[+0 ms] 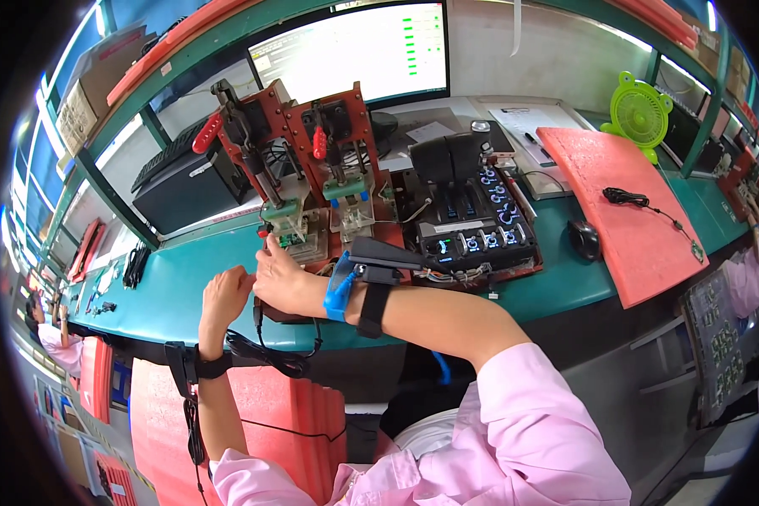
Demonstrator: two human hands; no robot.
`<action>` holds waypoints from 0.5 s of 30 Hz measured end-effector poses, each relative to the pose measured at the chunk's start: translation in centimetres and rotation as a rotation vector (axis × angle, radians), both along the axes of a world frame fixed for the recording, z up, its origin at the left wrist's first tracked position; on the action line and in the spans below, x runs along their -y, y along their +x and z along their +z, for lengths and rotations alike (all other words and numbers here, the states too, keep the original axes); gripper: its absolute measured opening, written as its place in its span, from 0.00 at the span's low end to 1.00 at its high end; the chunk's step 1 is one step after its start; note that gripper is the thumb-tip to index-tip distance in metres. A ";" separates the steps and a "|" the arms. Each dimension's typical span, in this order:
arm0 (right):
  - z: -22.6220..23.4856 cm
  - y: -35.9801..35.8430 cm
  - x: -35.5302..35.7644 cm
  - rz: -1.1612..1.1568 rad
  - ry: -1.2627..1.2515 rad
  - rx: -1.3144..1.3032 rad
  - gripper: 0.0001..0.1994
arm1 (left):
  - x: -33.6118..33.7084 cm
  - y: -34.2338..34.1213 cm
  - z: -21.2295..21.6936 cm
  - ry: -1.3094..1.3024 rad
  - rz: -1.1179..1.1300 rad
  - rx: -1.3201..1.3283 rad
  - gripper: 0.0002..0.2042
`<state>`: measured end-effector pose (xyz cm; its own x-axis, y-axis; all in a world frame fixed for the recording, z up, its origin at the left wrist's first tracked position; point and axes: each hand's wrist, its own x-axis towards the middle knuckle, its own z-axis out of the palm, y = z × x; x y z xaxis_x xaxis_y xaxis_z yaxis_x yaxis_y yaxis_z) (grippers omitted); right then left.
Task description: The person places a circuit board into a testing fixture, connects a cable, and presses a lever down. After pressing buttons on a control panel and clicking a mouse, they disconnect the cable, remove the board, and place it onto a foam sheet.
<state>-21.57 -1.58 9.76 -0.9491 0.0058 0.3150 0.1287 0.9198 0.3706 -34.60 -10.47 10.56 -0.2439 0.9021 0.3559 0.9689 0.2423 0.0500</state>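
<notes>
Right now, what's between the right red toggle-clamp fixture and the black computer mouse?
Head view: a black control console, then a strip of teal bench mat, lie between the toggle-clamp fixture and the mouse.

Bright, even light fills the scene; the monitor [350, 55] glares nearly white. Fisheye distortion bends the desk [169, 289] and shelf [201, 47] toward the black rim.

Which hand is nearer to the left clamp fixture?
Right. The right hand is at the front of the left clamp fixture; the left hand is farther off, to its front left.
</notes>
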 end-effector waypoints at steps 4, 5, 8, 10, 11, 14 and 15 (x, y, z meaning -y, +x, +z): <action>-0.9 -1.0 -0.7 0.037 -0.032 -0.011 0.08 | 1.0 0.7 1.3 -0.034 0.041 0.102 0.12; -1.1 -1.0 -0.8 0.053 -0.012 -0.053 0.08 | 1.2 0.7 1.4 -0.034 0.048 0.115 0.12; -1.3 -1.5 -0.6 0.043 0.011 -0.057 0.08 | 1.6 0.9 1.8 -0.038 0.059 0.150 0.12; -1.2 -1.9 -0.3 -0.012 0.019 0.004 0.09 | 1.8 1.4 2.2 -0.023 0.058 0.179 0.12; -1.3 -1.9 -0.2 -0.012 0.017 0.009 0.09 | 1.8 1.6 2.3 -0.016 0.058 0.192 0.12; -1.8 -2.2 -0.1 -0.097 0.016 -0.010 0.10 | 2.0 2.1 2.6 -0.025 0.060 0.212 0.11; -1.9 -2.4 -0.1 -0.097 0.015 -0.009 0.10 | 2.1 2.2 2.7 -0.029 0.060 0.220 0.10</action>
